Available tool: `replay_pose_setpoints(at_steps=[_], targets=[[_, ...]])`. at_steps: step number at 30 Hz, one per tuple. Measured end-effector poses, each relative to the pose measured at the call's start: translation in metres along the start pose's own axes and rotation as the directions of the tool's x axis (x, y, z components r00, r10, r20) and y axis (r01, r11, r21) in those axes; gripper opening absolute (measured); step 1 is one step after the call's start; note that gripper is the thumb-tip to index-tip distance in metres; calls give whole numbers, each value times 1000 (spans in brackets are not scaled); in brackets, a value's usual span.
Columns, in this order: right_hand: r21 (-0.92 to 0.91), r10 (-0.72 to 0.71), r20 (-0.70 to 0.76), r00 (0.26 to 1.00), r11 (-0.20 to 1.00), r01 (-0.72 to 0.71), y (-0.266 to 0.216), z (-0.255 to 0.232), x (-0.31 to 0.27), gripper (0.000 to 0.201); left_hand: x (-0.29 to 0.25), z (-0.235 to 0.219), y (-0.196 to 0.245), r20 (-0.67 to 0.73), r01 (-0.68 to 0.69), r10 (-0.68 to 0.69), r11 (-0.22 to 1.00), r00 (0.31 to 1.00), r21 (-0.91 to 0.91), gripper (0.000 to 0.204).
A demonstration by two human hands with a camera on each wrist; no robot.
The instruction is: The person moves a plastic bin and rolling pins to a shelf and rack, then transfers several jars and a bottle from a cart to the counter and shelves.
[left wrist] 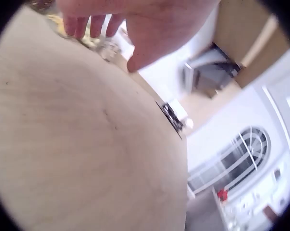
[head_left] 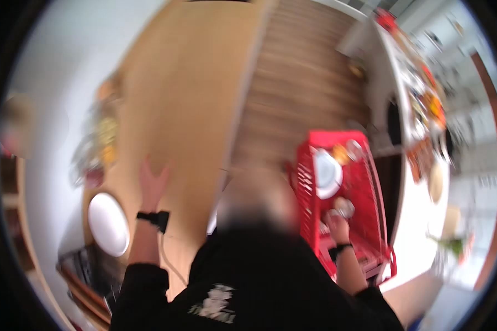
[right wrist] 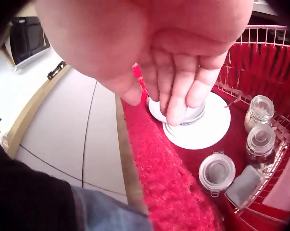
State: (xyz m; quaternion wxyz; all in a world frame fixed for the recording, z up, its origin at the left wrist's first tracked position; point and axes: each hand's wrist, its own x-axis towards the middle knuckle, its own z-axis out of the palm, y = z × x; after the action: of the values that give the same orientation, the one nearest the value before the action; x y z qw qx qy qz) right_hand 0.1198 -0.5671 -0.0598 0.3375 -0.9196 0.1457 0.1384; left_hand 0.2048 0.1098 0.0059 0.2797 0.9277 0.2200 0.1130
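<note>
Right hand (right wrist: 183, 72) is down in the red rack (right wrist: 260, 48), fingers curled round a small bowl (right wrist: 190, 114) that sits on a white plate (right wrist: 207, 130); I judge the step in hand to be lifting that bowl out. To my eye the next move calls for a straight lift, clear of the rack wires and of the lidded jars (right wrist: 217, 171) just beside the plate. Left hand (head_left: 152, 185) is relaxed and holds nothing, fingers spread above the wooden table (head_left: 188, 94), where I see another white plate (head_left: 109, 223) near the edge. The rack stands on a white counter (head_left: 419, 220) to my right, cluttered further along. Between table and counter runs plank flooring; the head view is blurred, so I cannot tell finer details.
</note>
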Motion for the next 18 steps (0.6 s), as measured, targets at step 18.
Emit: replay_pose_setpoints(at_steps=[18], targets=[[53,143,-310,940,990,-133,3,-112,122,40,-19,49,70,628,-367,157,904,762,220,103]])
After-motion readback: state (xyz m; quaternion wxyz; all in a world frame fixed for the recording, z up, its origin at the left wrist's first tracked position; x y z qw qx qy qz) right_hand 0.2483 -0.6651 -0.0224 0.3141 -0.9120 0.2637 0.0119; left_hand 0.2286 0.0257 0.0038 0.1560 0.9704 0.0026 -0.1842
